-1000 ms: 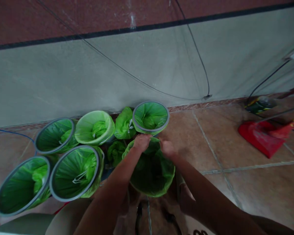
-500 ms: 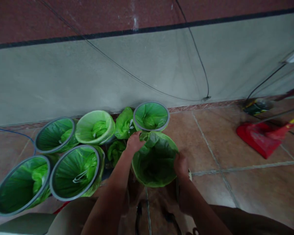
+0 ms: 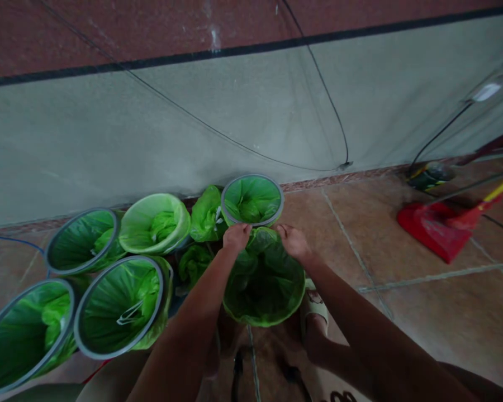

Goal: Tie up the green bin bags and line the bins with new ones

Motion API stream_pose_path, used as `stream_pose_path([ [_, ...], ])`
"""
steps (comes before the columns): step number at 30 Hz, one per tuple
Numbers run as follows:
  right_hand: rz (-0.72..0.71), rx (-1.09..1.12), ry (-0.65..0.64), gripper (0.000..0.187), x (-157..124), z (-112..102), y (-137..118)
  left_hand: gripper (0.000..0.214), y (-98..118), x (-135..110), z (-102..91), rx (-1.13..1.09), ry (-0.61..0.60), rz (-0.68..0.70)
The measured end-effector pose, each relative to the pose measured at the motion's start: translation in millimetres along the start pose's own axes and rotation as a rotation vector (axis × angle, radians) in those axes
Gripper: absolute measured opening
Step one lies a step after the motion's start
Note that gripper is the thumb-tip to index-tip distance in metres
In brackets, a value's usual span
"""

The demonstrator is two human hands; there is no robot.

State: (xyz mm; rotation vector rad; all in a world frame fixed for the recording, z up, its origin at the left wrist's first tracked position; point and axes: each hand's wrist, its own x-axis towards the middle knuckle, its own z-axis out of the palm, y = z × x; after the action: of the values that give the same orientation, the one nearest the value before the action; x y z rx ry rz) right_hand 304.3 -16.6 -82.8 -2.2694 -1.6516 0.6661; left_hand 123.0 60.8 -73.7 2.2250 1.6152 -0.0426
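A bin lined with a green trash bag (image 3: 265, 312) stands on the floor between my feet, its mouth facing up. My left hand (image 3: 237, 237) pinches the bag at the far left of the rim. At the far right of the rim, my right hand (image 3: 292, 239) grips the same bag with bent fingers. Between the two hands the bag's edge is bunched and loose. Just beyond them stands another lined bin (image 3: 252, 200) with a grey ring round its top, close to the wall.
Several lined bins, including a ringed bin (image 3: 119, 307) and a ringless bin (image 3: 155, 223), stand at left. Bundled green bags (image 3: 207, 215) lie beside them. A red dustpan (image 3: 436, 229) rests at right. A cable (image 3: 235, 144) hangs along the wall (image 3: 129, 139).
My right hand has moved from the right side of the bin's rim to its far edge, nearer my left hand. The left hand stays on the bag. The view has shifted slightly.
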Motion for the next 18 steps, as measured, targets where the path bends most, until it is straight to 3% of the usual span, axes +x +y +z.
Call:
stream_pose_path([
  [3, -0.046, -0.021, -0.127, 0.044, 6, 12, 3, 0.033, -6, -8, 8.9, -0.037, 0.028, 0.023],
  [7, -0.101, -0.062, -0.146, 0.036, -6, 22, 18, 0.018, -22, -22, 16.4, -0.089, 0.098, 0.060],
  [10, -0.054, -0.100, -0.150, 0.035, -11, 26, 27, 0.015, -30, -28, 18.2, -0.031, 0.116, 0.023],
  [15, -0.024, -0.074, -0.160, 0.032, -11, 23, 24, 0.028, -27, -32, 18.5, 0.060, 0.023, -0.072],
  [18, -0.010, -0.039, -0.144, 0.029, -18, 21, 27, 0.048, -29, -40, 17.4, 0.022, 0.040, -0.097],
])
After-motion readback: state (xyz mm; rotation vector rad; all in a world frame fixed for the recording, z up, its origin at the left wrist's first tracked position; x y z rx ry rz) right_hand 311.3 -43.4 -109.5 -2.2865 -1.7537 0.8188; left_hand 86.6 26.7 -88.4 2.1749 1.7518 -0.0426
